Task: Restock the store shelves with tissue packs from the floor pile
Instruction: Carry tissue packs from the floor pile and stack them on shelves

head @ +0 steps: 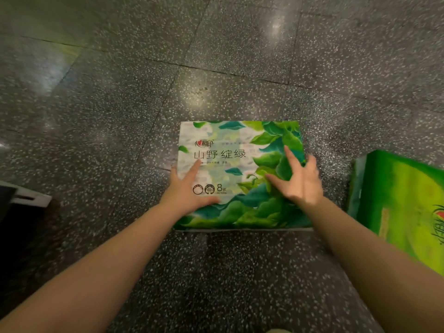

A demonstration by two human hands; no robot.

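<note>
Leaf-print tissue pack (pixel 240 174), eight-count: lying flat on speckled floor (pixel 120 104) at centre. Left hand (pixel 186 188) and right hand (pixel 300 181) resting apart on it, fingers spread, gripping nothing. Second green tissue pack (pixel 403 203) sitting at 3 o'clock

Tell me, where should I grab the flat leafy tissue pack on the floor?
Probably by its two short ends, one hand each, from above. The tissue pack lies flat and wide; the left hand and right hand are spread over those ends.
</note>
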